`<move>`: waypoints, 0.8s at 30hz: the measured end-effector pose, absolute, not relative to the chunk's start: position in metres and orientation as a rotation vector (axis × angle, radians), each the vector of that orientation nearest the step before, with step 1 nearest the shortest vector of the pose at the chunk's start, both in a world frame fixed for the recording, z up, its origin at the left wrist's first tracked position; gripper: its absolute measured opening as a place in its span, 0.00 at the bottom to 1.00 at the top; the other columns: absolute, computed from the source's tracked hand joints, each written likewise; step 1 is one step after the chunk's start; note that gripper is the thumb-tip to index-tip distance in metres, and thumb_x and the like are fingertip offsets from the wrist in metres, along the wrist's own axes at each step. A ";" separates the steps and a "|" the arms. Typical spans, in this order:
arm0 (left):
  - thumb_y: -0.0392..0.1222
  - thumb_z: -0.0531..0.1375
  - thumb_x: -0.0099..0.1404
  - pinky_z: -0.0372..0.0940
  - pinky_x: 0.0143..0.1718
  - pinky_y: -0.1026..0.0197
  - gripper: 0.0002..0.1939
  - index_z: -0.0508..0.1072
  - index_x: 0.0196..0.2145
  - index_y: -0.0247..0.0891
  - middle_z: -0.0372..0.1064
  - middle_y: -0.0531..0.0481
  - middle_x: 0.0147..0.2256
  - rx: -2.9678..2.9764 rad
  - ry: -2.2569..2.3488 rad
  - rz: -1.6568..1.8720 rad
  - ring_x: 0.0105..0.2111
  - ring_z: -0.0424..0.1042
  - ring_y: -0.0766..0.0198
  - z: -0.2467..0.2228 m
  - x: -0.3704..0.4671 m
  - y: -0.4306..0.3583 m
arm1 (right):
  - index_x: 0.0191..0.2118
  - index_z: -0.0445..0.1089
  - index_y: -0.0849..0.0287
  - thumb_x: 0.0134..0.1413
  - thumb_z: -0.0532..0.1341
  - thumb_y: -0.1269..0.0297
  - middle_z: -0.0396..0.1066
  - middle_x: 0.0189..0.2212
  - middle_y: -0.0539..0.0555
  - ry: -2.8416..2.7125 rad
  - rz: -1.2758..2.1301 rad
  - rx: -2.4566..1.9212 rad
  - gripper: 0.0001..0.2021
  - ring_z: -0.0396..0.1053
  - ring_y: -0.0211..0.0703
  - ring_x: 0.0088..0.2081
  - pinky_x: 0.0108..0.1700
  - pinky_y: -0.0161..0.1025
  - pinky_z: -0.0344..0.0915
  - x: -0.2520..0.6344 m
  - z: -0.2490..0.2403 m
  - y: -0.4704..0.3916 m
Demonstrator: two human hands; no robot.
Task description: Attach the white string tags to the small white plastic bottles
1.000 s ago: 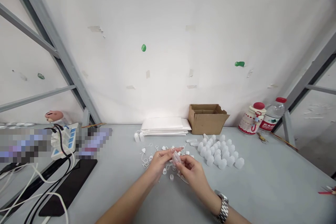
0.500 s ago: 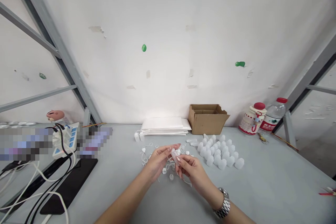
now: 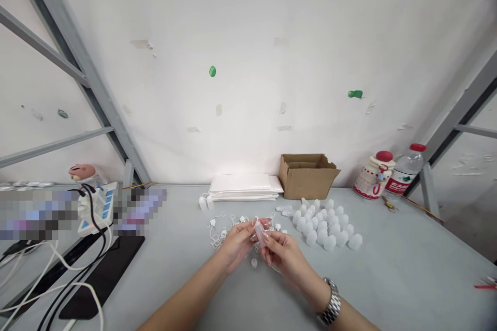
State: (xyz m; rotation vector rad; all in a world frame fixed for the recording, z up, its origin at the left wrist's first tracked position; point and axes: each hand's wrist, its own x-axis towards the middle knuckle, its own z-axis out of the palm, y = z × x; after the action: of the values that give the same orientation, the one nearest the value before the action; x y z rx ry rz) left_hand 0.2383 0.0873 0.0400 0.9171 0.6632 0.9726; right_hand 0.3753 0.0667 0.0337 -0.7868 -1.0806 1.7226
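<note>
Here, both hands [image 3: 254, 248] pinch one translucent plastic piece [image 3: 260, 233]; fingers nearly closed; looped white parts [image 3: 219, 237] nearby.

Both forearms reach in from the near edge of the table [image 3: 407, 279], angled toward each other. The left hand [image 3: 237, 244] and right hand [image 3: 282, 253] meet close together, fingers bent and thumbs pressing in a pinch. Both wrists look nearly straight; the right one wears a silver metal-band watch [image 3: 331, 302].

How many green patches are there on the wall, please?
3: the left patch, left of the sloping beam; the middle patch; the right patch, higher than the red-lidded jar.
</note>
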 end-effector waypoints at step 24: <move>0.50 0.60 0.56 0.59 0.44 0.58 0.18 0.77 0.35 0.32 0.74 0.42 0.36 1.045 0.764 1.067 0.40 0.69 0.55 0.041 0.238 0.087 | 0.25 0.71 0.64 0.42 0.66 0.58 0.60 0.15 0.46 -0.846 2.008 -0.653 0.12 0.52 0.29 0.18 0.23 0.30 0.52 0.383 0.037 0.073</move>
State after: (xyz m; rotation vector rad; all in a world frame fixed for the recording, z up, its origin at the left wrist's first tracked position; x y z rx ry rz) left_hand 0.2381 0.0870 0.0414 1.0454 0.7641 1.0668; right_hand 0.3828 0.0730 0.0365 -0.6533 -0.8462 2.0078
